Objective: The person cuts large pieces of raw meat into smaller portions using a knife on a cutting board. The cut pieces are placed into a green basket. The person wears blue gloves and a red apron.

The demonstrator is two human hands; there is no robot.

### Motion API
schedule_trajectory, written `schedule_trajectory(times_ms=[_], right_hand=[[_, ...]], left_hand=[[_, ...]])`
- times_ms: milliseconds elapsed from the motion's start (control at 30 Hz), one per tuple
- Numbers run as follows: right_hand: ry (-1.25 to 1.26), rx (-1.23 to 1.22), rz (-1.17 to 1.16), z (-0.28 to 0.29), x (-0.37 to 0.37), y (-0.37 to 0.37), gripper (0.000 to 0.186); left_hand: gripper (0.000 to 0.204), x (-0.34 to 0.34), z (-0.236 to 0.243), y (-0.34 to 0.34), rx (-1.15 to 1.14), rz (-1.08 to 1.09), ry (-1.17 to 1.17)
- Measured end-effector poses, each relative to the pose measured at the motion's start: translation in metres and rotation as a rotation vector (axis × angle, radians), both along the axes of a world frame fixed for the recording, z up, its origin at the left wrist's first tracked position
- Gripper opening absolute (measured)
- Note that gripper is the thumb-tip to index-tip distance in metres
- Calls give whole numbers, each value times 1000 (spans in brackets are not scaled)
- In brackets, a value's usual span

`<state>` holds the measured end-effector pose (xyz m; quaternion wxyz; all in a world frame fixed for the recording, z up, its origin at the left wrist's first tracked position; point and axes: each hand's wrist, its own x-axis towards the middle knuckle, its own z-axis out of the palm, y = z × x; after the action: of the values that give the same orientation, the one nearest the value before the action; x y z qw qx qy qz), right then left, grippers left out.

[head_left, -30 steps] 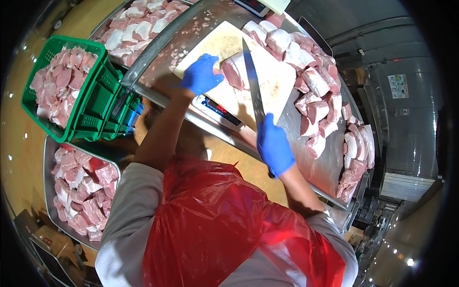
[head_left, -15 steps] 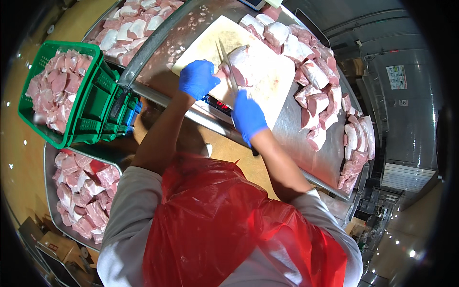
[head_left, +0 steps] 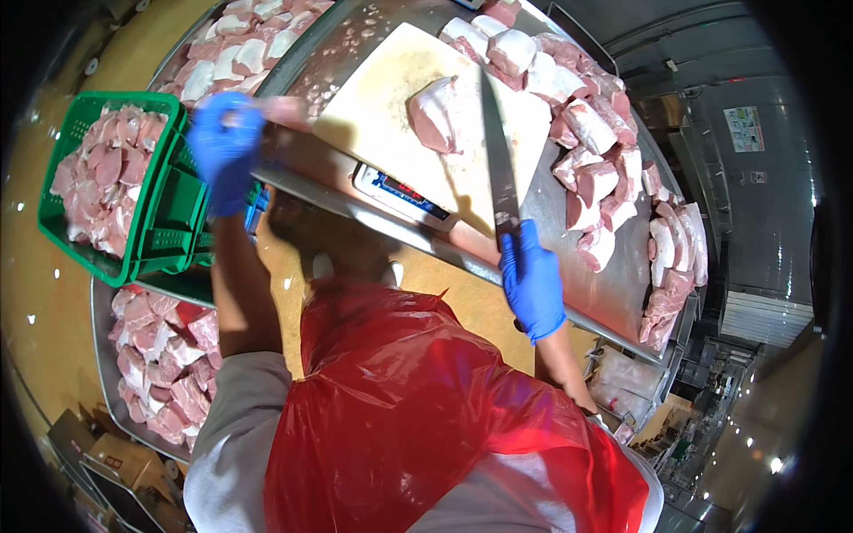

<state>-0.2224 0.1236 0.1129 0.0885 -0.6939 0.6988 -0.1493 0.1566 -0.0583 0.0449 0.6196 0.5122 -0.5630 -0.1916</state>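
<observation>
On the cutting board (head_left: 373,98), a part-cut meat block (head_left: 434,117) is lying, its long axis running roughly fore and aft. Between board and green basket (head_left: 158,200), the left hand (head_left: 227,147) is pinching what seems a blurred meat slice (head_left: 286,110). The right hand (head_left: 533,282) is gripping a knife (head_left: 498,147), its tip pointing forward and slightly left. Slices are filling the basket; larger chunks (head_left: 590,126) are lying unsliced on the worktop (head_left: 604,302).
</observation>
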Motion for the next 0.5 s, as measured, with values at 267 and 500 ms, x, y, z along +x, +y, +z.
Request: schedule_trajectory(times_ms=[267, 500], right_hand=[[-435, 69, -273, -32, -79, 13, 21], [-748, -57, -292, -44, -63, -21, 21]], left_hand=[[42, 385, -40, 21, 439, 658, -1317], [33, 59, 11, -23, 51, -40, -504]])
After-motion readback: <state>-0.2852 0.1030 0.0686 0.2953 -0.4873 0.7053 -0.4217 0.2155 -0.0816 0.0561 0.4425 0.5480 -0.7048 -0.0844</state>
